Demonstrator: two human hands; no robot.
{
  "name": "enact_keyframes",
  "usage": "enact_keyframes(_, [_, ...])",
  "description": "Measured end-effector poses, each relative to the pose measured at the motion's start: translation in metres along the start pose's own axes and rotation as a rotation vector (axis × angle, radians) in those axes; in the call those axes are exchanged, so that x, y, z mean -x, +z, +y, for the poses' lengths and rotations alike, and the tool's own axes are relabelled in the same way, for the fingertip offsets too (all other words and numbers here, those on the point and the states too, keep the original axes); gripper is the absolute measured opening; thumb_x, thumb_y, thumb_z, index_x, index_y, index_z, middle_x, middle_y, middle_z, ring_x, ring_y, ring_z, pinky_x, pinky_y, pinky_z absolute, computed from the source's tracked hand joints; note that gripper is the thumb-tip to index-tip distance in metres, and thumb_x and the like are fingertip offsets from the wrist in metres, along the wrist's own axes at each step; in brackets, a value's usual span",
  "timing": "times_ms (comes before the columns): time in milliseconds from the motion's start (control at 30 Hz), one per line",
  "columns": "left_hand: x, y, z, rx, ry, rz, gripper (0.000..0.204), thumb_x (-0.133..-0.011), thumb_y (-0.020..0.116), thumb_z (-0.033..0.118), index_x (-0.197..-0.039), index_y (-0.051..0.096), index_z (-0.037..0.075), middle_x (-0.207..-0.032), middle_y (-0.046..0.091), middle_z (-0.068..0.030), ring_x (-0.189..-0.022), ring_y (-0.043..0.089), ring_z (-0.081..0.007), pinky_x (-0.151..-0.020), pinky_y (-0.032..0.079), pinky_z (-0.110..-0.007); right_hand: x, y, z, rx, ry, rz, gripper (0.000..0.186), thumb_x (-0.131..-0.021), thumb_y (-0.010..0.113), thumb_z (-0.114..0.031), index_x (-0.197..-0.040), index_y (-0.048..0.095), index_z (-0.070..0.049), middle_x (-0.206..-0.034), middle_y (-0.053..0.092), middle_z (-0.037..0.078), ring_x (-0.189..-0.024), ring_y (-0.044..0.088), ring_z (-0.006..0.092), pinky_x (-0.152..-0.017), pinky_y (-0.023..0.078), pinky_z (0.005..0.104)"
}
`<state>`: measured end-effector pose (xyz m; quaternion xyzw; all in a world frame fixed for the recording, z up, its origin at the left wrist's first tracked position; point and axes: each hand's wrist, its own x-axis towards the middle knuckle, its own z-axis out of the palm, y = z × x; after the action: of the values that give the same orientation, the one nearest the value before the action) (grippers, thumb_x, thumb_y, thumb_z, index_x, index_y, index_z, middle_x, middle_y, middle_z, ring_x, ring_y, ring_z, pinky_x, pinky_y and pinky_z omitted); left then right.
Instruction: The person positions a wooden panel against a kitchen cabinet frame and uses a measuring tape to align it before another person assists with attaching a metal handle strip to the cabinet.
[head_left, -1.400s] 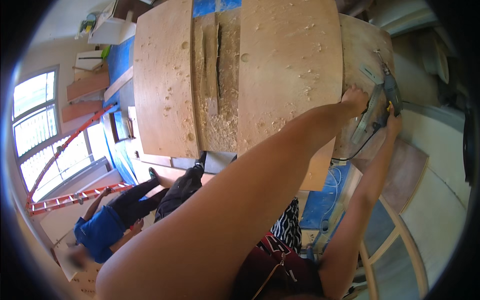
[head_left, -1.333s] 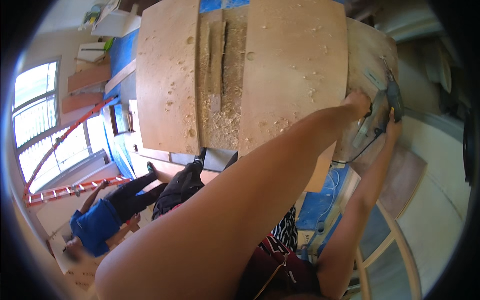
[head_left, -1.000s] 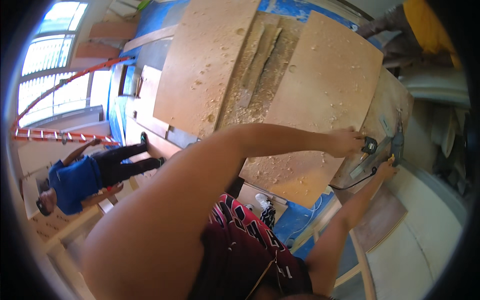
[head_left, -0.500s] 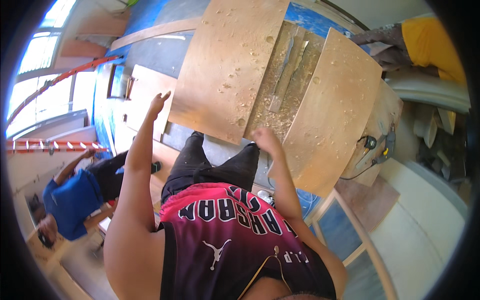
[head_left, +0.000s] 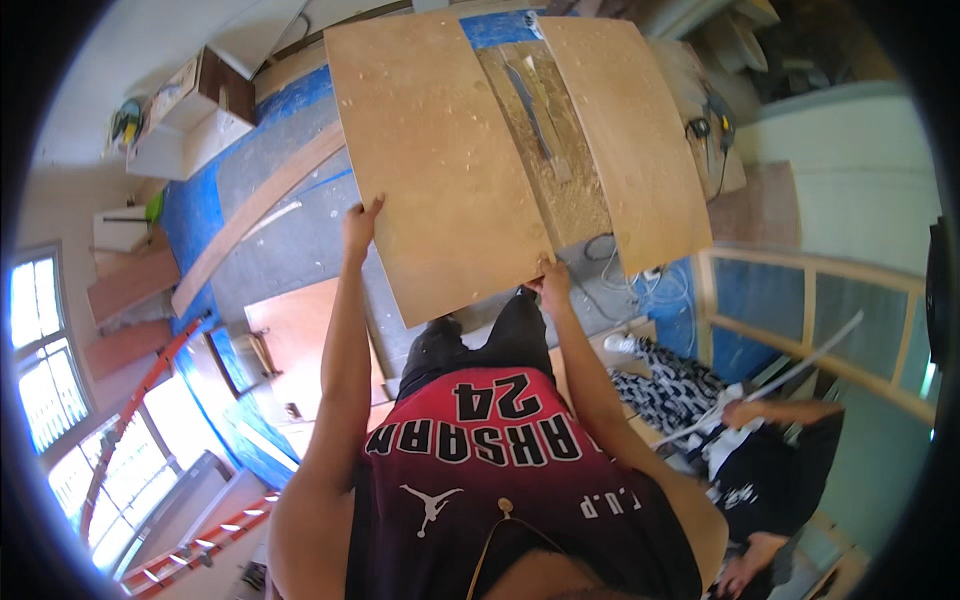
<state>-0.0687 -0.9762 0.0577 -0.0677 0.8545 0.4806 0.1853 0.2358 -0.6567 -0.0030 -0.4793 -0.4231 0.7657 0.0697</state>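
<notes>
My left hand [head_left: 362, 225] is closed on the left edge of a large plywood panel [head_left: 430, 160], thumb on its top face. My right hand [head_left: 551, 282] grips the same panel at its near right corner. A second panel [head_left: 635, 150] lies to the right, and between the two is a strip of wood shavings [head_left: 585, 205] with narrow offcuts. A power tool [head_left: 719, 120] and a black tape measure [head_left: 697, 129] lie at the far right, away from both hands.
A co-worker [head_left: 765, 470] at lower right holds a long pale strip [head_left: 830, 340]. An orange ladder [head_left: 135, 420] stands by the window at left. A wooden frame [head_left: 805, 300] is at right. Boards [head_left: 130, 290] and a cabinet [head_left: 190, 110] are along the left.
My hands have left the power tool and tape measure on the right and taken hold of the left panel. The view has turned; the co-worker with the pale strip now shows.
</notes>
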Motion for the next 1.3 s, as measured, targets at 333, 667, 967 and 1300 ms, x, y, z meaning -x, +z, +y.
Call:
enact_keyframes(333, [0.127, 0.038, 0.219, 0.581, 0.069, -0.165, 0.061, -0.085, 0.064, 0.003, -0.143, 0.044, -0.001, -0.112, 0.064, -0.0163, -0.088, 0.069, -0.0275, -0.067, 0.059, -0.037, 0.036, 0.03, 0.044, -0.771, 0.384, -0.249, 0.046, -0.114, 0.043, -0.032, -0.141, 0.053, 0.004, -0.12, 0.07, 0.016, -0.115, 0.069, 0.029, -0.096, 0.059, 0.0417])
enact_keyframes(667, [0.151, 0.02, 0.223, 0.513, 0.332, -0.22, 0.078, -0.077, 0.053, -0.007, -0.153, 0.037, 0.001, -0.129, 0.06, -0.0207, -0.107, 0.067, -0.03, -0.081, 0.06, -0.038, 0.059, 0.066, 0.104, -1.048, 0.473, -0.362, 0.041, -0.115, 0.036, -0.022, -0.145, 0.047, 0.004, -0.122, 0.068, 0.018, -0.102, 0.074, 0.0278, -0.084, 0.065, 0.0401])
enact_keyframes(967, [0.182, -0.004, 0.218, 0.46, 0.267, -0.139, 0.07, -0.083, 0.053, -0.005, -0.151, 0.041, 0.002, -0.121, 0.063, -0.019, -0.097, 0.069, -0.0266, -0.076, 0.061, -0.036, 0.046, 0.056, 0.181, -1.14, 0.401, -0.756, 0.044, -0.117, 0.029, -0.027, -0.149, 0.046, -0.002, -0.132, 0.066, 0.019, -0.112, 0.071, 0.0309, -0.089, 0.064, 0.0424])
enact_keyframes(1300, [0.154, -0.045, 0.172, 0.454, 0.194, -0.18, 0.078, -0.085, 0.06, -0.003, -0.158, 0.032, 0.006, -0.124, 0.062, -0.0179, -0.1, 0.069, -0.0259, -0.083, 0.06, -0.035, 0.074, 0.068, 0.123, -0.634, 0.522, -0.347, 0.052, -0.11, 0.049, -0.04, -0.147, 0.05, -0.004, -0.136, 0.063, 0.018, -0.121, 0.065, 0.0295, -0.102, 0.056, 0.0437])
